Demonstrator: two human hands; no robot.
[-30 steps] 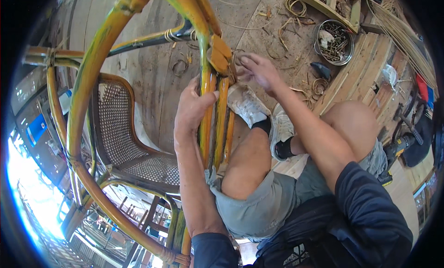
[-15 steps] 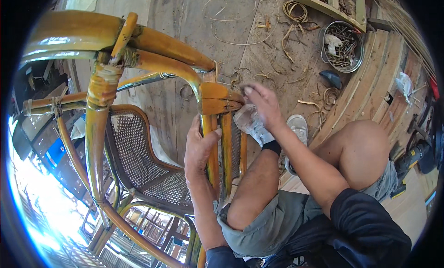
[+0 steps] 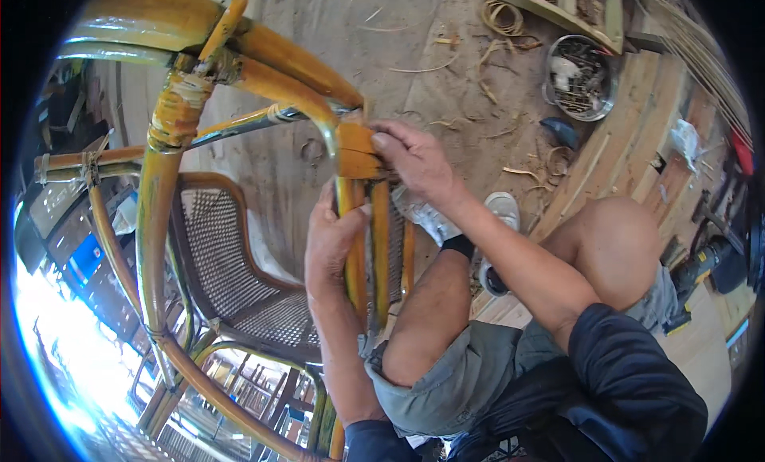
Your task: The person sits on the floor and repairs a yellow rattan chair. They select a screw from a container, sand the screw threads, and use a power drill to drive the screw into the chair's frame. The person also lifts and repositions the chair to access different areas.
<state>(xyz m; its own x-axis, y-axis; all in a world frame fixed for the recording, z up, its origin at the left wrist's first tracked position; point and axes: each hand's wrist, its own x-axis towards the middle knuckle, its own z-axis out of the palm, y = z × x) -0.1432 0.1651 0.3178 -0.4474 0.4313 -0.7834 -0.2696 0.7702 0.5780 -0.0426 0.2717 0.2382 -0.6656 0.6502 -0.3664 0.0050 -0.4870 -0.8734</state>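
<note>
A glossy yellow-brown rattan chair frame (image 3: 154,231) stands at my left, with thick bent poles. On its near side, broad orange bands (image 3: 356,153) cover a joint above two upright poles. My left hand (image 3: 333,243) is closed round one upright just under that joint, thumb across the front. Against the right end of the bands, my right hand (image 3: 416,163) is curled, thumb and fingers pressed together. Whatever those fingers pinch is hidden. A woven cane seat (image 3: 275,326) in a dark frame shows below and left of my left hand.
A metal bowl of screws or nails (image 3: 594,107) sits on the floor at the far right, near a coil of cane (image 3: 502,17). Cane scraps and a dark curved piece (image 3: 564,132) lie around. Wooden planks (image 3: 613,143) and a power drill (image 3: 701,267) are at right.
My right hand has moved left and up, from just off the joint onto its right end. My left hand still grips the upright. The whole view has shifted slightly.
</note>
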